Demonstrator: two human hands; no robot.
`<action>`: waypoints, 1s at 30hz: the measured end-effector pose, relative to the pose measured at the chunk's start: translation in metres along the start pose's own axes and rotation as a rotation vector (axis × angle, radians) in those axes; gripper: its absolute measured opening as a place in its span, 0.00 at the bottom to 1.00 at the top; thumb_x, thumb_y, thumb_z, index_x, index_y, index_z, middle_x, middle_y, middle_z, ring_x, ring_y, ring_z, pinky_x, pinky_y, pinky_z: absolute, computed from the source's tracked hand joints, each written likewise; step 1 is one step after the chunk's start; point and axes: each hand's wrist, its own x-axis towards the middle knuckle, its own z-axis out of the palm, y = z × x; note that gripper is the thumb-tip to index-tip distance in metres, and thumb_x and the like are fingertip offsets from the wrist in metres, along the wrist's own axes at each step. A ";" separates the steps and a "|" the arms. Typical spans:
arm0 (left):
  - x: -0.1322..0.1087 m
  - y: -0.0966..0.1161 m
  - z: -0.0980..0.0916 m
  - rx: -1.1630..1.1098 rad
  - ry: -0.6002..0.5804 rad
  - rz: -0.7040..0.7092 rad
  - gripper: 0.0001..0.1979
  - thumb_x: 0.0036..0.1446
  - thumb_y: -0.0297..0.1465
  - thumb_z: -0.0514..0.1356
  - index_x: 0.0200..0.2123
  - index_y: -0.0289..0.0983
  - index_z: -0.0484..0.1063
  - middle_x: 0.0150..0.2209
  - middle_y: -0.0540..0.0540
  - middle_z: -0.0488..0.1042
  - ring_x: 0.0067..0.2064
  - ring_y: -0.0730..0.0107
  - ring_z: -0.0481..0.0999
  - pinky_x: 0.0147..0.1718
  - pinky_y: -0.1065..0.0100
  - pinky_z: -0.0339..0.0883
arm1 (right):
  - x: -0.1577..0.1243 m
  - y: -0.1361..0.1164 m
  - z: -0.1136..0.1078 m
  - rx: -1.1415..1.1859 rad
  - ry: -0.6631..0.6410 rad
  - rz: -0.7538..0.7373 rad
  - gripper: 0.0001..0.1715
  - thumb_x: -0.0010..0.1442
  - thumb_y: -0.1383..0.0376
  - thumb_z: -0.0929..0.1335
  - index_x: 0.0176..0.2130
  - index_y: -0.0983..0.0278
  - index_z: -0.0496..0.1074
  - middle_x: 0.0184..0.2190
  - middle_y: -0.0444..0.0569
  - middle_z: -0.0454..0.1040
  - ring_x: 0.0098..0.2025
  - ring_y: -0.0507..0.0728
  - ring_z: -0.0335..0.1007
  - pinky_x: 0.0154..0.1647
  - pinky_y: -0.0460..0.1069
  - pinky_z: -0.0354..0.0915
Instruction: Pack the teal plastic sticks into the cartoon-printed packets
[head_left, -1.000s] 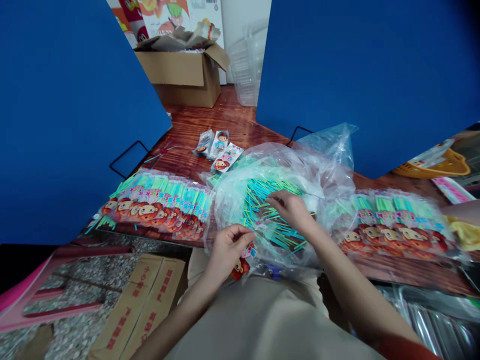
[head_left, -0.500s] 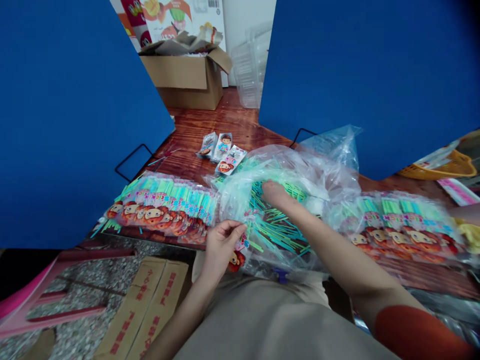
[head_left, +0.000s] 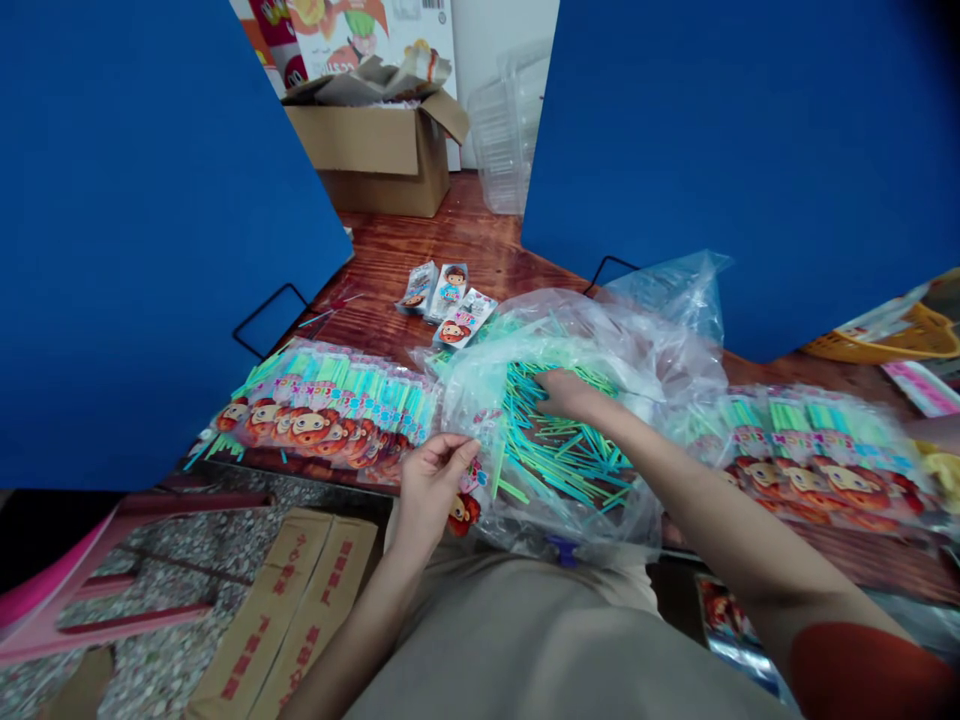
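Between the thumb and fingers of my left hand (head_left: 435, 488) is a small clear packet (head_left: 465, 508) printed with a red-haired cartoon figure. It hangs at the near left side of a large clear plastic bag (head_left: 469, 395). The bag lies open, full of thin green and blue sticks (head_left: 559, 450). My right hand (head_left: 568, 394) reaches into this bag from the right, its fingers closed together at the sticks; the fingertips are partly hidden. Left of the bag lies an overlapping row of filled packets (head_left: 322, 410), and another row of filled packets (head_left: 810, 455) lies to its right.
Small stacks of printed packets (head_left: 465, 318) lie beyond the bag. Two blue panels (head_left: 150, 220) stand on black wire feet. Farther back are an open cardboard box (head_left: 375, 150) and clear plastic containers (head_left: 506, 135). A yellow basket (head_left: 885, 340) is at right.
My right hand has come slightly back and right among the sticks, showing more of its fingers. My left hand has shifted slightly left with the packet.
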 end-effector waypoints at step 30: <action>0.006 -0.002 0.023 0.100 -0.093 0.007 0.09 0.48 0.36 0.68 0.26 0.36 0.78 0.23 0.52 0.73 0.26 0.75 0.67 0.27 0.73 0.62 | -0.046 0.026 0.041 0.923 0.645 0.104 0.29 0.57 0.41 0.66 0.28 0.64 0.70 0.19 0.42 0.65 0.23 0.52 0.60 0.29 0.48 0.62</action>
